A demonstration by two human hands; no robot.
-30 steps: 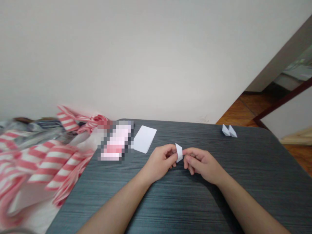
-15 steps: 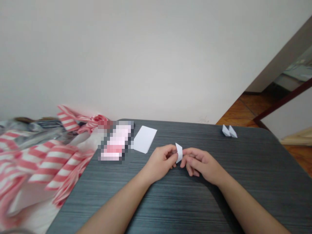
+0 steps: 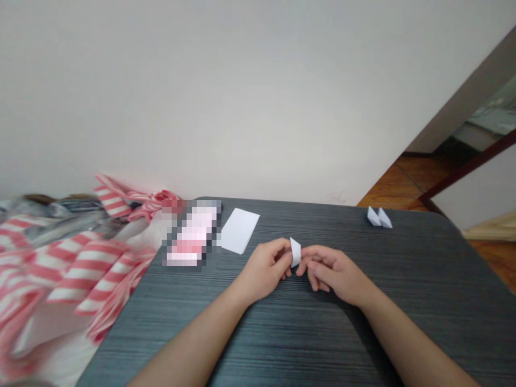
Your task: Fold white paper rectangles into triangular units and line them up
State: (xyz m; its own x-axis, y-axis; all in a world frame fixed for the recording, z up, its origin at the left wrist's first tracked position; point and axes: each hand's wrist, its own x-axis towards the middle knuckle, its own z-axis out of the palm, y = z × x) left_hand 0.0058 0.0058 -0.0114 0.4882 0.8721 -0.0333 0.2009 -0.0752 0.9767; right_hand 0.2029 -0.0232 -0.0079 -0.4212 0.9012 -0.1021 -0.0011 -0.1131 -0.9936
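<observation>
Folded paper (image 3: 295,252): 1 piece, white, between your two hands, over the desk (image 3: 282,333). Long axis runs up and down in your view, across the line joining your hands; cannot tell how far it leans.
Left hand (image 3: 258,274): the nearer one. Your fingers (image 3: 284,262) are clamped on the folded paper, which lies just to their right.
Right hand (image 3: 346,274): fingers part-curled and apart, gripping nothing. The folded paper lies to their left; your forefinger meets or nearly meets its right edge, cannot tell which.
Stack (image 3: 240,231): 1, white paper, flat on the desk, beyond and left of your left hand. Sheets not countable.
Paper shapes (image 3: 374,217): 2, white, pointed, side by side near the far right edge of the desk, well apart from your right hand.
Blurred item (image 3: 194,236): 1, left of the stack; identity masked.
Striped cloth (image 3: 80,269): red and white, heaped left of the desk; pieces not countable.
</observation>
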